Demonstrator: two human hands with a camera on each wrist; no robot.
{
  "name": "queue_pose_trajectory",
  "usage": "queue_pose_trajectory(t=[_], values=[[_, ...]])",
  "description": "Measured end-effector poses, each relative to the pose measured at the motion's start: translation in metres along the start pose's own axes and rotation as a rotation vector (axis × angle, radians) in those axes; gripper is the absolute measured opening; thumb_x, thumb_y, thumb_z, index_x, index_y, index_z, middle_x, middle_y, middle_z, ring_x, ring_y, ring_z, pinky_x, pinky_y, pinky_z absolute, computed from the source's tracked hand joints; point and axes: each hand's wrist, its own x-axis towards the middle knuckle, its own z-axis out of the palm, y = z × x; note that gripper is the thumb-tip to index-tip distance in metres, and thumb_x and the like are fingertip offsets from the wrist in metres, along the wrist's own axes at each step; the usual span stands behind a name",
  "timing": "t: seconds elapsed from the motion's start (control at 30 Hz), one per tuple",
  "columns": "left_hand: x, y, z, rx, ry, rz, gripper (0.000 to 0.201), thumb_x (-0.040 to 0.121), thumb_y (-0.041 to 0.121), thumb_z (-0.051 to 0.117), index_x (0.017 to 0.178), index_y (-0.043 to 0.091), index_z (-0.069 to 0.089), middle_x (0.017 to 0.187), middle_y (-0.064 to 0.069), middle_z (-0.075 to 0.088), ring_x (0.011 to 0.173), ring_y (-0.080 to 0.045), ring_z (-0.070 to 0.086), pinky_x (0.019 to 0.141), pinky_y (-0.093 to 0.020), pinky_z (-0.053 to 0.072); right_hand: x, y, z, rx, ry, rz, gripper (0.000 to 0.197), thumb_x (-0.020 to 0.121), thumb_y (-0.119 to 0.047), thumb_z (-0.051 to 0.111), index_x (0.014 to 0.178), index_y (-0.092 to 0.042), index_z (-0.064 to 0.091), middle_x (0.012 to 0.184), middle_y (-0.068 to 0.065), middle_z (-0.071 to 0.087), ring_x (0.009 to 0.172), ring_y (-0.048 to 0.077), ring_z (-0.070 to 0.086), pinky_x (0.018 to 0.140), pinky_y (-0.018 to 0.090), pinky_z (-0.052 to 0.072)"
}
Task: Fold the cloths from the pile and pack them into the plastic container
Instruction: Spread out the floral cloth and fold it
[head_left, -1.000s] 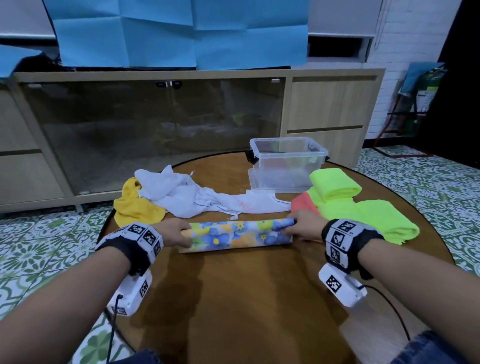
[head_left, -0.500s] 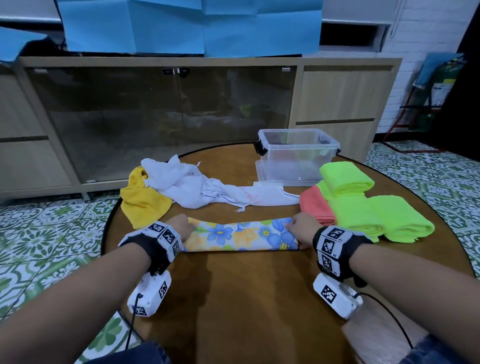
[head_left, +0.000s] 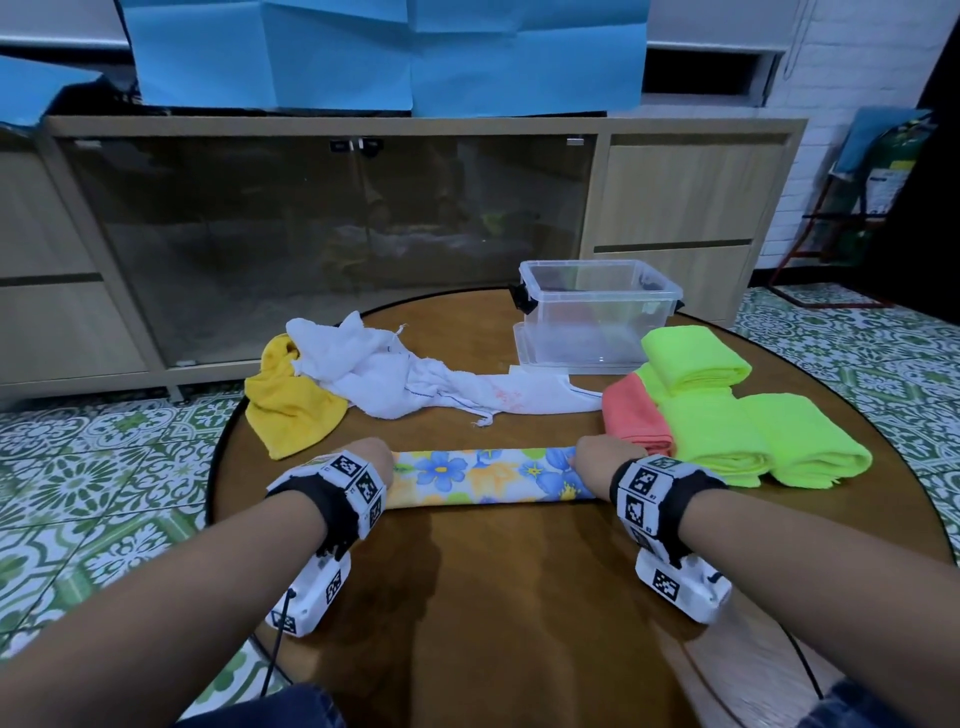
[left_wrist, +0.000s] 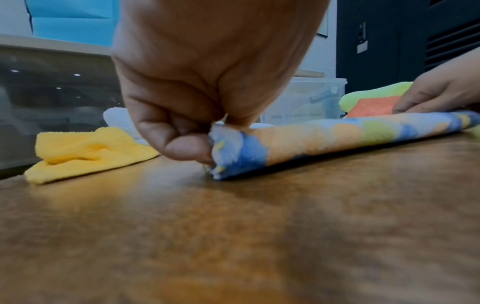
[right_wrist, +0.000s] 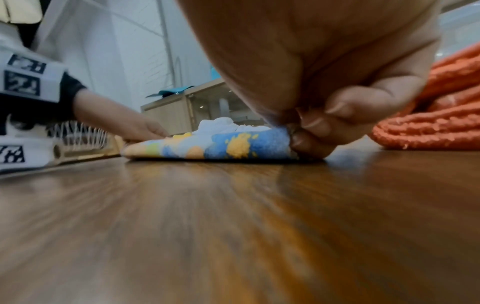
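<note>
A floral cloth (head_left: 488, 478) lies folded into a long narrow strip across the round wooden table (head_left: 519, 597). My left hand (head_left: 371, 457) pinches its left end (left_wrist: 228, 150) between thumb and curled fingers. At the other end my right hand (head_left: 597, 460) pinches the blue-and-yellow corner (right_wrist: 259, 144) against the tabletop. The clear plastic container (head_left: 597, 312) stands open at the far side of the table. A crumpled white cloth (head_left: 415, 379) and a yellow cloth (head_left: 291, 405) form the pile at the back left.
Folded neon green cloths (head_left: 753, 431) and a folded coral cloth (head_left: 634, 415) lie just right of my right hand; the coral one (right_wrist: 441, 115) nearly touches it. A long cabinet with glass doors (head_left: 322, 234) stands behind the table. Patterned tiles (head_left: 93, 467) cover the floor.
The floral strip has been laid flatter on the table and both hands stay at its ends. The view has tilted up a little.
</note>
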Motion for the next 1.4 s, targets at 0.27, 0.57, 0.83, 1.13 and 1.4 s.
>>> queue_pose_trajectory(t=[0.27, 0.57, 0.83, 1.13, 1.4], values=[[-0.019, 0.031, 0.008, -0.163, 0.413, 0.233, 0.054, 0.097, 0.022, 0.037, 0.147, 0.017, 0.016, 0.151, -0.009, 0.021, 0.139, -0.027, 0.024, 0.108, -0.039, 0.028, -0.019, -0.002, -0.002, -0.005, 0.414, -0.259, 0.038, 0.096, -0.024, 0.040, 0.131, -0.008, 0.037, 0.132, 0.010, 0.042, 0.119, 0.027, 0.045, 0.084, 0.034, 0.041], [-0.032, 0.070, 0.036, -0.058, 0.130, 0.505, 0.072, 0.097, 0.054, 0.028, 0.150, 0.025, -0.009, 0.157, -0.002, -0.016, 0.146, -0.023, -0.011, 0.116, -0.048, 0.000, -0.025, -0.005, 0.022, -0.100, -0.078, -0.455, 0.074, 0.098, -0.050, 0.030, 0.150, -0.012, -0.007, 0.157, 0.007, -0.016, 0.146, 0.027, -0.007, 0.119, 0.038, 0.004], [-0.002, 0.011, 0.029, 0.051, 0.049, 0.488, 0.073, 0.097, 0.054, 0.027, 0.148, 0.024, -0.015, 0.157, -0.005, -0.017, 0.146, -0.022, -0.010, 0.117, -0.040, 0.001, -0.021, 0.007, 0.022, -0.034, -0.103, -0.473, 0.073, 0.099, -0.049, 0.028, 0.150, -0.013, -0.011, 0.157, 0.004, -0.017, 0.146, 0.022, -0.011, 0.119, 0.038, 0.005], [0.013, -0.025, 0.014, 0.045, 0.316, 0.526, 0.059, 0.089, 0.012, 0.048, 0.142, 0.033, 0.032, 0.142, 0.003, 0.033, 0.127, -0.018, 0.042, 0.099, -0.029, 0.041, -0.025, 0.005, 0.014, -0.144, 0.198, -0.459, 0.055, 0.097, -0.038, 0.039, 0.143, -0.011, 0.027, 0.150, 0.008, 0.029, 0.135, 0.024, 0.034, 0.100, 0.037, 0.038], [0.023, -0.049, -0.002, -0.737, 0.414, 0.425, 0.033, 0.067, 0.035, 0.058, 0.086, 0.009, 0.063, 0.084, -0.009, 0.062, 0.084, -0.026, 0.057, 0.072, -0.033, 0.042, -0.016, 0.011, -0.018, 0.373, 0.320, -0.317, 0.014, 0.088, -0.018, 0.051, 0.099, -0.011, 0.056, 0.095, 0.011, 0.060, 0.093, 0.028, 0.058, 0.069, 0.029, 0.042]])
